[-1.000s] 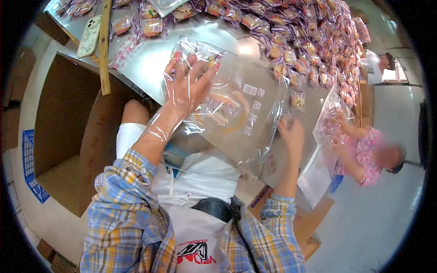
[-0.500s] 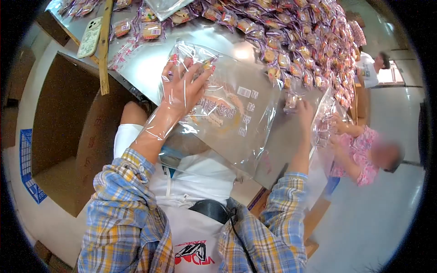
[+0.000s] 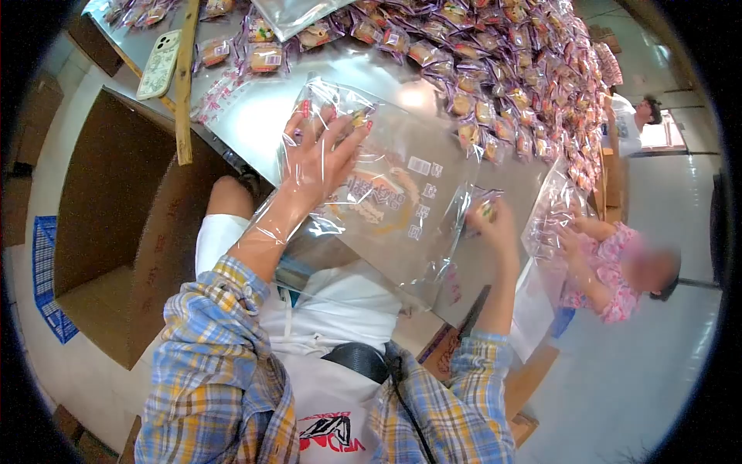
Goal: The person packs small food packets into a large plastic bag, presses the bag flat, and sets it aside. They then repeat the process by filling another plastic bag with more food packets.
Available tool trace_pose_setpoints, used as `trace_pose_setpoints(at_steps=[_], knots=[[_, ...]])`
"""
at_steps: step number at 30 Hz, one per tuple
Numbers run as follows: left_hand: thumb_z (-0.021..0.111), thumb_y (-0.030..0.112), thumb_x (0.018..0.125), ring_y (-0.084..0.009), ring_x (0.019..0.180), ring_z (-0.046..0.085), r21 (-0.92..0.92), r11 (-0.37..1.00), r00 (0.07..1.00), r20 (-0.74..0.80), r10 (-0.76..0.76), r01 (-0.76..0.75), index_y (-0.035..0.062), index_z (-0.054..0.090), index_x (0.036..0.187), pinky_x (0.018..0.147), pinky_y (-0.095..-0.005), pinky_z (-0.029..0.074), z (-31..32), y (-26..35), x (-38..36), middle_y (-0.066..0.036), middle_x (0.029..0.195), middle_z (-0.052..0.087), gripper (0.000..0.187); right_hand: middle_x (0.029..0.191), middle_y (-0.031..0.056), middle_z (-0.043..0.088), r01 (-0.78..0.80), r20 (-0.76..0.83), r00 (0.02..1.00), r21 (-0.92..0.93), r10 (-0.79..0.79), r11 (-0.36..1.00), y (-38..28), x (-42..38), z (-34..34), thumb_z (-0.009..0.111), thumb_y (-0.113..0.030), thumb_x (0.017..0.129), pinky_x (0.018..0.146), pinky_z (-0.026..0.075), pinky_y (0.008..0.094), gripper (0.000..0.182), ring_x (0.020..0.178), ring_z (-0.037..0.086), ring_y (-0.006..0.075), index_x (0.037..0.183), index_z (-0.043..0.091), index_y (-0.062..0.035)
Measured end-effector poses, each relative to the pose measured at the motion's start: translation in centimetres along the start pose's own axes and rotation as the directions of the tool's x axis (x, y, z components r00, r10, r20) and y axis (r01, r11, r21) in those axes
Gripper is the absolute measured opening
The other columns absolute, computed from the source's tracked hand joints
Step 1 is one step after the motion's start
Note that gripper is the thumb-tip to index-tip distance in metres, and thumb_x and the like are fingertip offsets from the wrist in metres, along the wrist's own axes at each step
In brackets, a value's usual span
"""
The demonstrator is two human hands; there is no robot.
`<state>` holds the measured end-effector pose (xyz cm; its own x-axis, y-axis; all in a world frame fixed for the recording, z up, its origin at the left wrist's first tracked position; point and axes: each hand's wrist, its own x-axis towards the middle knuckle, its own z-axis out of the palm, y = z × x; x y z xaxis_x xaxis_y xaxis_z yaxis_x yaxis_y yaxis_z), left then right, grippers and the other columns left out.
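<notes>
A large clear plastic bag [image 3: 371, 224] with printed lettering and barcodes lies over the metal table's near edge. My left hand [image 3: 321, 158] is inside it, fingers spread and stretched toward its far end. Small snack packets [image 3: 359, 118] show at those fingertips, partly hidden by the fingers and shiny film. To the right of the bag, my right hand [image 3: 496, 226] grips one wrapped snack packet [image 3: 487, 207] between thumb and fingers, slightly blurred.
A large heap of wrapped snacks [image 3: 495, 85] covers the table's far right. A wooden strip [image 3: 184, 85] and a phone [image 3: 160, 66] lie at the left edge. An open cardboard box [image 3: 108, 232] stands left. A co-worker in pink [image 3: 610, 271] handles another bag [image 3: 549, 216].
My right hand has come back from the edge of the heap toward the bag, with a snack packet in its fingers. My left hand has stayed nearly in place inside the bag.
</notes>
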<state>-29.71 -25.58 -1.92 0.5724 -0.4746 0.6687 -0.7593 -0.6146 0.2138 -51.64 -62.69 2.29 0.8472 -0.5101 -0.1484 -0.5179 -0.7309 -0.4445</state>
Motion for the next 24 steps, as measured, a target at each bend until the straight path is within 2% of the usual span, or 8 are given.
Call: trace_pose_setpoints(at_steps=[2, 5, 6, 9, 13, 16, 19, 24], knots=[[0.077, 0.025, 0.084, -0.0276, 0.129, 0.054, 0.003, 1.0, 1.0, -0.018, -0.001, 0.001, 0.0297, 0.065, 0.135, 0.115, -0.0576, 0.029, 0.2, 0.2, -0.1, 0.0, 0.134, 0.061, 0.053, 0.155, 0.0297, 0.04, 0.139, 0.061, 0.99, -0.233, -0.129, 0.962, -1.7, -3.0, -1.2, 0.089, -0.039, 0.074, 0.114, 0.042, 0.0502, 0.072, 0.141, 0.043, 0.0453, 0.134, 0.065, -0.0072], [0.078, 0.023, 0.083, -0.0271, 0.129, 0.055, -0.014, 1.0, 0.999, -0.04, -0.012, 0.011, 0.0293, 0.067, 0.132, 0.114, -0.0569, 0.029, 0.2, 0.2, 0.0, 0.0, 0.133, 0.062, 0.051, 0.16, 0.0254, 0.037, 0.094, 0.024, 0.995, -0.045, -0.093, 0.995, -4.5, -5.8, -2.9, 0.089, -0.032, 0.073, 0.116, 0.039, 0.052, 0.065, 0.143, 0.04, 0.0459, 0.131, 0.069, -0.014], [0.078, 0.022, 0.083, -0.0269, 0.129, 0.055, -0.033, 0.999, 0.999, -0.042, -0.018, 0.016, 0.0289, 0.068, 0.131, 0.114, -0.0562, 0.03, 0.1, 0.3, 0.1, 0.0, 0.131, 0.062, 0.049, 0.161, 0.0216, 0.038, 0.108, 0.012, 0.994, -0.235, -0.108, 0.966, -4.8, -6.4, -4.1, 0.084, -0.018, 0.078, 0.116, 0.039, 0.0541, 0.048, 0.142, 0.041, 0.0441, 0.125, 0.073, -0.0167], [0.078, 0.023, 0.084, -0.0267, 0.129, 0.055, -0.033, 0.999, 1.0, -0.011, -0.021, 0.02, 0.028, 0.069, 0.131, 0.114, -0.0565, 0.029, 0.0, 0.3, 0.0, 0.0, 0.132, 0.063, 0.048, 0.159, 0.0187, 0.041, 0.044, -0.208, 0.939, -0.72, -0.275, 0.693, -7.7, -6.5, -4.9, 0.075, -0.004, 0.08, 0.115, 0.039, 0.0532, 0.041, 0.141, 0.044, 0.041, 0.119, 0.075, -0.0173], [0.077, 0.023, 0.085, -0.0267, 0.13, 0.055, -0.024, 1.0, 1.0, -0.002, -0.018, 0.018, 0.027, 0.069, 0.131, 0.114, -0.056, 0.029, -0.5, 0.5, 0.4, 0.0, 0.133, 0.063, 0.047, 0.15, 0.0185, 0.054, 0.438, -0.012, 0.858, -0.507, -0.514, 0.742, -1.9, -3.6, -4.5, 0.065, 0.002, 0.077, 0.118, 0.038, 0.0489, 0.042, 0.138, 0.049, 0.0399, 0.112, 0.078, -0.0181], [0.077, 0.023, 0.085, -0.0263, 0.13, 0.054, -0.036, 0.999, 1.0, 0.004, -0.02, 0.02, 0.0266, 0.069, 0.131, 0.113, -0.0554, 0.029, -0.6, 0.4, 0.3, 0.0, 0.133, 0.063, 0.047, 0.147, 0.02, 0.057, 0.608, -0.176, 0.745, -0.217, -0.643, 0.764, -0.8, -2.4, -1.4, 0.065, 0.003, 0.081, 0.118, 0.039, 0.0454, 0.047, 0.136, 0.053, 0.0365, 0.125, 0.072, -0.0118], [0.077, 0.022, 0.083, -0.026, 0.129, 0.055, -0.041, 0.999, 1.0, -0.015, -0.025, 0.024, 0.0264, 0.069, 0.131, 0.113, -0.0554, 0.03, -0.8, 0.6, 0.4, 0.0, 0.132, 0.063, 0.048, 0.147, 0.0192, 0.057, 0.325, -0.303, 0.937, 0.574, -0.174, 0.751, -1.2, -2.6, 0.0, 0.065, -0.003, 0.093, 0.117, 0.039, 0.0423, 0.046, 0.137, 0.053, 0.0308, 0.139, 0.059, -0.0025], [0.081, 0.028, 0.083, -0.0244, 0.131, 0.052, -0.011, 1.0, 1.0, -0.002, -0.017, 0.017, 0.0295, 0.069, 0.132, 0.12, -0.0525, 0.024, -0.2, 0.5, 0.2, 0.0, 0.125, 0.063, 0.051, 0.142, 0.0166, 0.058, 0.216, -0.383, 0.922, 0.635, 0.06, 0.742, 0.1, -2.9, 0.4, 0.07, -0.016, 0.099, 0.114, 0.041, 0.0388, 0.057, 0.132, 0.055, 0.027, 0.149, 0.046, 0.0006]])
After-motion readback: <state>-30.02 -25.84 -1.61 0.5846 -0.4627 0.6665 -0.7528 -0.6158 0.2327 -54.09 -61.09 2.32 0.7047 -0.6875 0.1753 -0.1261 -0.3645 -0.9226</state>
